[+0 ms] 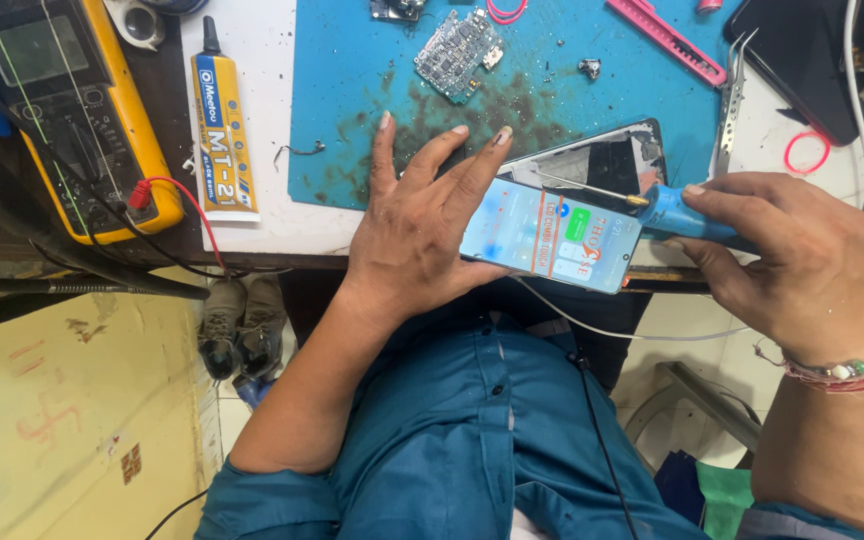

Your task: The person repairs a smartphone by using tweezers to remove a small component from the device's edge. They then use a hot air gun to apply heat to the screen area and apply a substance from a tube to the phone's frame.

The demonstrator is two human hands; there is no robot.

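The left hand (417,235) cradles a slim rectangular smartphone with a lit pale-blue screen (550,235) from beneath, its fingers spread and raised past the phone's far-left edge. The right hand (802,265) pinches a blue-handled precision screwdriver (677,212) between thumb and fingers, its thin metal shaft lying over the screen's far edge. The phone sits at the near edge of the stained blue work mat (352,110), long axis running left to right and tilting slightly nearer on the right. Judging by the glowing display, the phone already powers on; a bare green circuit board (457,52) and metal tweezers (730,100) lie farther off.
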